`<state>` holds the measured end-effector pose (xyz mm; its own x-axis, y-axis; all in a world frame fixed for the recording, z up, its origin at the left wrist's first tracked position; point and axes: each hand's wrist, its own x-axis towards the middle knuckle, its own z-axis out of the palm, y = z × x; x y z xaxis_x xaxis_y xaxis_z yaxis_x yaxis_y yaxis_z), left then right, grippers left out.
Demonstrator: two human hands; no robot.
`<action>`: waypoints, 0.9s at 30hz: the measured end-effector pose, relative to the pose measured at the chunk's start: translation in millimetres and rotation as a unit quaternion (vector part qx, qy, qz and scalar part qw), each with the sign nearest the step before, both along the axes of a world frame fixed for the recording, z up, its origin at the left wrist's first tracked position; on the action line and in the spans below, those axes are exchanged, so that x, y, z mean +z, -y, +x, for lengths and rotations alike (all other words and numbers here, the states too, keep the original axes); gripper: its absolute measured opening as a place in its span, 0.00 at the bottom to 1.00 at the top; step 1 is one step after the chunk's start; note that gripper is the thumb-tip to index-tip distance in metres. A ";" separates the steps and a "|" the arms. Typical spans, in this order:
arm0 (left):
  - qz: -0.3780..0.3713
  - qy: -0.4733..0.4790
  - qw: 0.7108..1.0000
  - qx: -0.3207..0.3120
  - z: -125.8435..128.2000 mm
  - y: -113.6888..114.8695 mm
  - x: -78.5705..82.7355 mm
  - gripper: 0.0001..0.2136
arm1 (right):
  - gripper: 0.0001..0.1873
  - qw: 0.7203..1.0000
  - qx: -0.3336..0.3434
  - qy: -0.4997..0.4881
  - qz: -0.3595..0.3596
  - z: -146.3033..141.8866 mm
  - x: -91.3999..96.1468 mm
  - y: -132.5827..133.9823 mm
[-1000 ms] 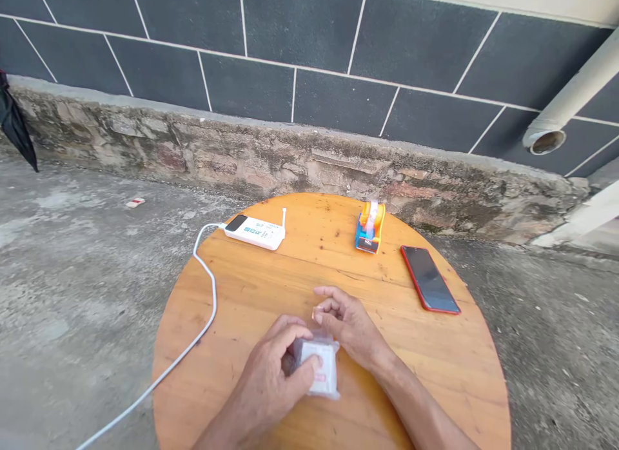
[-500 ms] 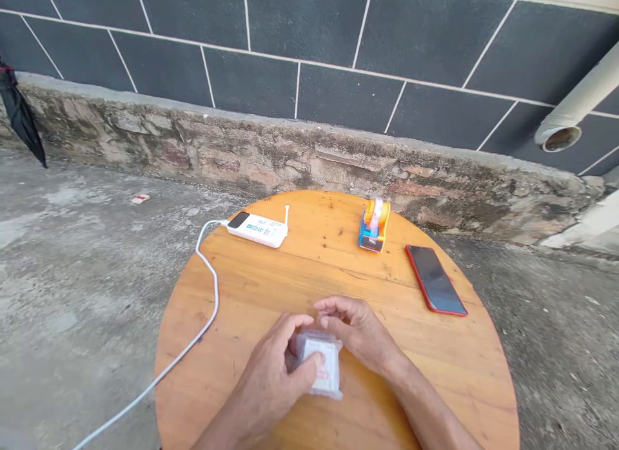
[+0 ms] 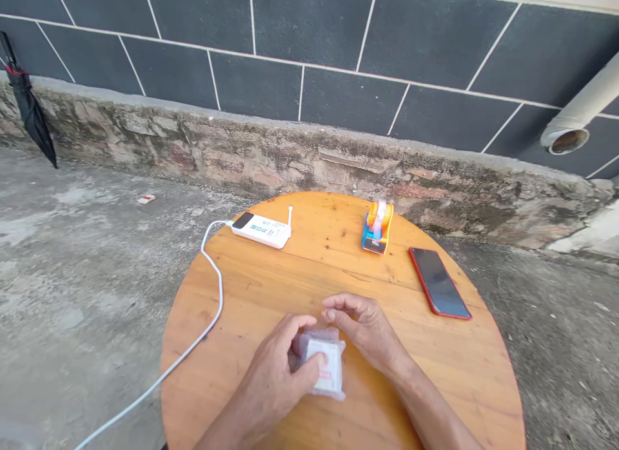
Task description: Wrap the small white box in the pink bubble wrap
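Note:
A small white box in clear plastic wrapping (image 3: 327, 372) lies near the front of the round wooden table. My left hand (image 3: 278, 360) grips it from the left, thumb pressed on its top face, where a red mark shows beside the thumb. Just beyond the box's upper right corner is my right hand (image 3: 365, 327), apart from the wrapping. Its thumb and forefinger are pinched together. Whatever may be between those fingertips is too small to tell.
On the wooden table (image 3: 271, 285) lie a white power bank (image 3: 262, 229) with a cable (image 3: 220, 295) running off the left edge, an orange and blue tape dispenser (image 3: 376, 229) and a red-cased phone (image 3: 439, 282). A black umbrella (image 3: 31, 111) leans against the wall.
My right hand has drawn slightly right, away from the box, its fingertips closing together. My left hand keeps its hold. The whole view has shifted a little.

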<state>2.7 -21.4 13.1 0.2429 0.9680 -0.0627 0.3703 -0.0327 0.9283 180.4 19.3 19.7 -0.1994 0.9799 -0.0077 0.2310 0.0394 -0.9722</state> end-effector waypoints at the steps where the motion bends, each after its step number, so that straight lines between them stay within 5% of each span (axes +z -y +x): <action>1: 0.001 -0.001 1.000 0.000 0.1 -0.3 0.6 0.15 | 0.07 1.000 -0.007 0.012 0.007 -0.5 0.7 0.7; 18: 0.020 0.004 1.000 0.002 0.9 -0.9 -2.5 0.14 | 0.06 0.991 0.069 0.093 0.070 -0.8 18.3 20.8; 27: 0.072 -0.008 0.997 -0.004 2.0 3.9 -4.6 0.13 | 0.14 0.918 0.149 0.268 0.251 2.2 37.2 27.3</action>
<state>4.7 -25.3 8.5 0.2499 0.9655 0.0732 0.3835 -0.1681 0.9081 182.7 -8.0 56.9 -0.5591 0.7892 0.2541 0.5777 0.5906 -0.5635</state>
